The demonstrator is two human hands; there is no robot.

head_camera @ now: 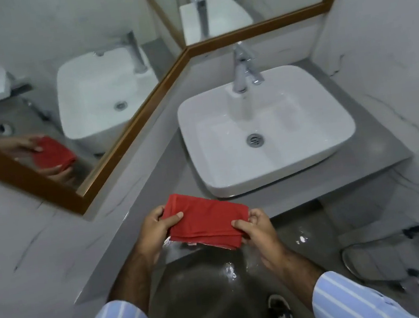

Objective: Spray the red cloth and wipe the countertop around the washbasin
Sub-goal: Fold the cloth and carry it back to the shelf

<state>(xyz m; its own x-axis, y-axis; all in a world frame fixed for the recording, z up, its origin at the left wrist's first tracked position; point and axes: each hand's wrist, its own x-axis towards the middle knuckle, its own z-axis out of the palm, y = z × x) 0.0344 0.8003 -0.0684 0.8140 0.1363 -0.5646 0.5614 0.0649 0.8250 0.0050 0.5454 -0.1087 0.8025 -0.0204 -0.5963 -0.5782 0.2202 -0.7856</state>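
A folded red cloth (207,219) is held flat in front of me, above the near edge of the grey countertop (371,147). My left hand (156,228) grips its left end, thumb on top. My right hand (260,228) pinches its right corner. Beyond the cloth, a white rectangular washbasin (266,129) sits on the countertop, with a chrome tap (243,69) at its back. No spray bottle is in view.
Wood-framed mirrors (127,121) line the corner walls on the left and behind the basin. The grey floor (219,278) below is wet and shiny. A toilet seat (373,262) and a hose fitting lie at lower right. Marble walls close in on both sides.
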